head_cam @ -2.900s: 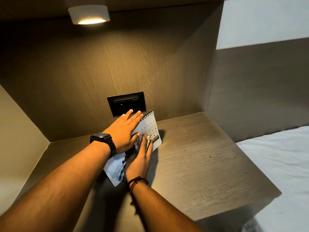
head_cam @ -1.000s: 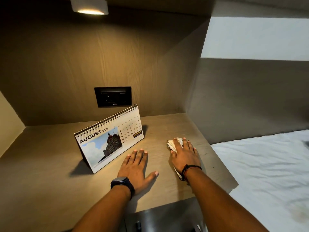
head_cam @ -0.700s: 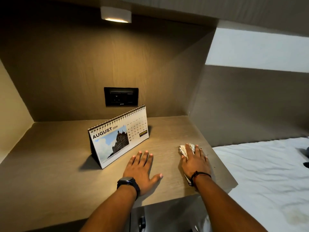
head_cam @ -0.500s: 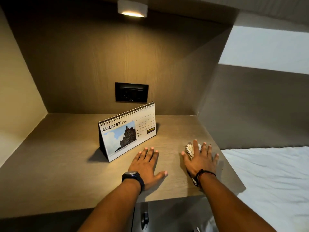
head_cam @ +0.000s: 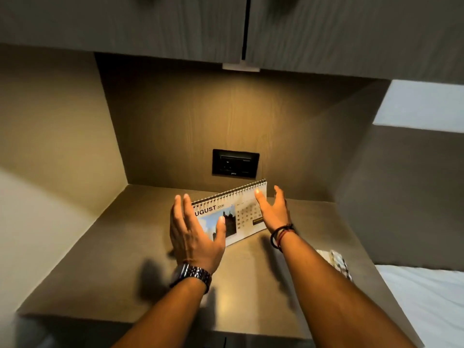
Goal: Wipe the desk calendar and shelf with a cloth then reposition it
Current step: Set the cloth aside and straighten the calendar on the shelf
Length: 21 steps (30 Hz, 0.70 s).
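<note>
The spiral-bound desk calendar (head_cam: 238,214), open at August, stands tilted near the back of the wooden shelf (head_cam: 120,247). My left hand (head_cam: 193,234) hovers at the calendar's left end with fingers spread, holding nothing. My right hand (head_cam: 272,209) is raised at the calendar's right end, also spread, and its thumb overlaps the upper right corner. Whether either hand touches the calendar I cannot tell. The checked cloth (head_cam: 336,263) lies on the shelf at the right, partly hidden behind my right forearm.
A black socket plate (head_cam: 234,163) sits on the back wall just behind the calendar. Cupboard doors (head_cam: 175,23) hang overhead with a lamp (head_cam: 240,67) beneath them. Wooden side walls close in the shelf. A white bed sheet (head_cam: 424,305) lies at the lower right.
Both hands have lifted off the shelf and moved forward to either end of the calendar. My right hand has let go of the cloth, which now lies on the shelf. The view has tilted up.
</note>
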Motion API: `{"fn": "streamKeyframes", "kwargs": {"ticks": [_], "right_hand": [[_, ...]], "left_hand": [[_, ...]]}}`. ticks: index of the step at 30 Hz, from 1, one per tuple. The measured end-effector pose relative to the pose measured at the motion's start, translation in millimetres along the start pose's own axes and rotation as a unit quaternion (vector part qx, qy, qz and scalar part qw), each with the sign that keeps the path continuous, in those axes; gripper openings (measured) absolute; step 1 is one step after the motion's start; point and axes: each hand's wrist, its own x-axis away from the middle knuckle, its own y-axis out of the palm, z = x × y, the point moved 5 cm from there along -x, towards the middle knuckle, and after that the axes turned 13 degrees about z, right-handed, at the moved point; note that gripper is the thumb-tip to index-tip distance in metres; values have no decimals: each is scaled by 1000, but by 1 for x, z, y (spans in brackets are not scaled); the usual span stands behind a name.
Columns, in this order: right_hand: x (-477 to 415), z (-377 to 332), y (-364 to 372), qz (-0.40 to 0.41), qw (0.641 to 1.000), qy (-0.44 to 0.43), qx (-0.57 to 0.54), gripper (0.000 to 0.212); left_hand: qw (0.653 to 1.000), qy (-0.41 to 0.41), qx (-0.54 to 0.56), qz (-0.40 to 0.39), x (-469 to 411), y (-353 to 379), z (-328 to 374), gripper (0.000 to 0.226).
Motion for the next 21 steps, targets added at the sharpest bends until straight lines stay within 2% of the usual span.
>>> {"fn": "streamKeyframes", "kwargs": {"ticks": [3,6,7,9,14,21], "right_hand": [[-4,-3,17,-24,999,30,-22,85],[-3,-1,27,-43,996,55,-61,58],[-2,0,28,-37,996,53,-63,47],[2,0,28,-12,997,46,-60,41],[21,-1,36,45,997,56,-31,59],[62,-9,68,96,993,57,33,69]], "left_hand": [[988,-154,17,-28,4,9,-19,85],[959,-257,75,-98,15,28,-29,82],[955,-265,84,-104,15,31,-31,80],[951,-277,91,-107,9,35,-37,77],[932,-310,97,-159,-21,48,-69,71],[926,-323,77,-177,-71,46,-116,73]]}}
